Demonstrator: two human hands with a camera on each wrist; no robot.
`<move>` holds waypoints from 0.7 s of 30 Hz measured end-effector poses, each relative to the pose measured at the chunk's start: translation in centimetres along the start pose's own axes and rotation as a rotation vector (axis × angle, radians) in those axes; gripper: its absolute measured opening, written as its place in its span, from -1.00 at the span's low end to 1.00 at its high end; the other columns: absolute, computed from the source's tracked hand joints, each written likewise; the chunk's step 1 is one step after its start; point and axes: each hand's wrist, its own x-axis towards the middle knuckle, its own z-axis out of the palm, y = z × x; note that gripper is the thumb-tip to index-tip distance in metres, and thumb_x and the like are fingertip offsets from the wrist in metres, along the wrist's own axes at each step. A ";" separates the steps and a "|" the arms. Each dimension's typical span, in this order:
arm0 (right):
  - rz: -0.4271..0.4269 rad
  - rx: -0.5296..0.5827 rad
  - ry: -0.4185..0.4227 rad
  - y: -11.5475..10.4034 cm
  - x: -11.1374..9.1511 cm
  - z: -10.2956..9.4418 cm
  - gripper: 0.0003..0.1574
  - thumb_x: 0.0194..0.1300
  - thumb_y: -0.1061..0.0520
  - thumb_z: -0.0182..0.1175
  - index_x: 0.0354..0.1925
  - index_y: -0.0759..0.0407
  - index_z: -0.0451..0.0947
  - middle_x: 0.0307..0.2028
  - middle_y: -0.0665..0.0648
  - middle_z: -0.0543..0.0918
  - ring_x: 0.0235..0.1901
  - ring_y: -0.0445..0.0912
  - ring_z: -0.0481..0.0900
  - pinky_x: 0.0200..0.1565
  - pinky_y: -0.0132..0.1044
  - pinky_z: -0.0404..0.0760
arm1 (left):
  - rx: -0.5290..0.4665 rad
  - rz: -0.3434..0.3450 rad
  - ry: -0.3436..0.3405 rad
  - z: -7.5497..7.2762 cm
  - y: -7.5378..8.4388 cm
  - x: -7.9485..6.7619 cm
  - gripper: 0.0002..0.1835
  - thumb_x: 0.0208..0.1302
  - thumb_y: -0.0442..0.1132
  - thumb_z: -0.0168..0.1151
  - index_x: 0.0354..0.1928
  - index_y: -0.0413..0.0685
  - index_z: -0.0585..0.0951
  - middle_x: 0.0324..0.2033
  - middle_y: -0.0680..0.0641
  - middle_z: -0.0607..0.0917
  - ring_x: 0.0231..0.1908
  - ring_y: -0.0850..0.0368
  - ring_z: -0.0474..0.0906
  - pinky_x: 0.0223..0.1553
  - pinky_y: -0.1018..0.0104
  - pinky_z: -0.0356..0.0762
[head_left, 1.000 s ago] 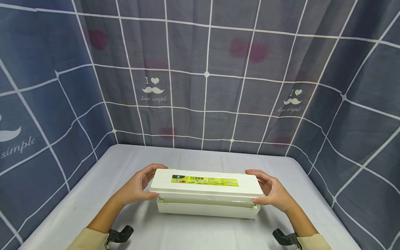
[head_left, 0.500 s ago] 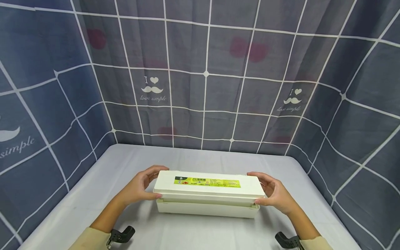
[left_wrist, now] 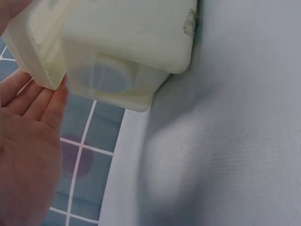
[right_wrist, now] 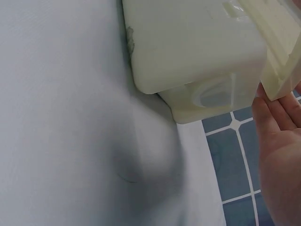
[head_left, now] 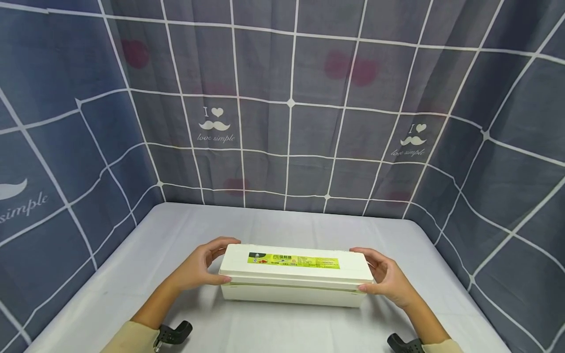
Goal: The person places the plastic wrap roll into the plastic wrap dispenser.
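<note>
A long white plastic cling film box stands in the middle of the table in the head view, made of a lid [head_left: 300, 275] and a base [head_left: 291, 295]. A green and yellow label [head_left: 293, 260] is on the lid's top. My left hand [head_left: 198, 264] grips the lid's left end, thumb at the front edge and fingers behind. At the right end my right hand [head_left: 388, 277] holds the lid the same way. Both wrist views show the lid [left_wrist: 33, 42] tilted over the base [right_wrist: 197, 42], partly apart from it. The roll's round end [left_wrist: 108, 77] shows in the base's side.
A white cloth covers the table [head_left: 282, 328]. Dark blue-grey curtains [head_left: 309, 127] with white grid lines rise behind it and at both sides. Black straps [head_left: 174, 333] with camera mounts sit on both wrists.
Both hands have brought the lid down and slightly nearer onto the base. The front gap, through which film showed earlier, has narrowed to a thin line. The base has hardly moved.
</note>
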 end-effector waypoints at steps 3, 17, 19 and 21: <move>0.021 -0.015 0.013 0.3 -0.2 0.1 0.03 0.00 0.51 0.42 0.42 0.53 0.22 0.31 0.23 0.54 0.22 -0.19 0.57 0.21 -0.44 0.58 | -0.008 -0.006 -0.002 0.1 -0.2 0.0 -0.13 -0.01 -0.33 0.63 0.39 -0.20 0.44 0.31 -0.14 0.55 0.35 0.28 0.44 0.39 0.57 0.32; 0.048 -0.006 0.022 1.6 -0.4 0.2 -0.01 0.04 0.48 0.41 0.41 0.52 0.23 0.26 0.19 0.58 0.17 -0.18 0.60 0.17 -0.41 0.62 | 0.017 -0.003 0.004 0.5 -0.6 0.0 -0.19 0.04 -0.35 0.60 0.37 -0.09 0.47 0.29 -0.18 0.56 0.33 0.24 0.47 0.37 0.58 0.32; 0.054 0.001 0.021 1.7 -0.4 0.4 -0.01 0.05 0.48 0.41 0.41 0.51 0.23 0.25 0.17 0.59 0.16 -0.18 0.61 0.16 -0.40 0.63 | 0.018 -0.010 0.005 0.5 -0.8 -0.1 -0.20 0.03 -0.33 0.60 0.36 -0.05 0.47 0.29 -0.18 0.57 0.33 0.23 0.47 0.37 0.58 0.32; 0.055 0.006 0.023 1.8 -0.4 0.5 -0.01 0.04 0.47 0.41 0.41 0.51 0.23 0.25 0.15 0.59 0.16 -0.19 0.61 0.15 -0.40 0.63 | 0.016 -0.014 0.002 0.5 -0.9 -0.1 -0.20 0.04 -0.32 0.60 0.37 -0.04 0.47 0.30 -0.19 0.56 0.34 0.21 0.47 0.37 0.58 0.32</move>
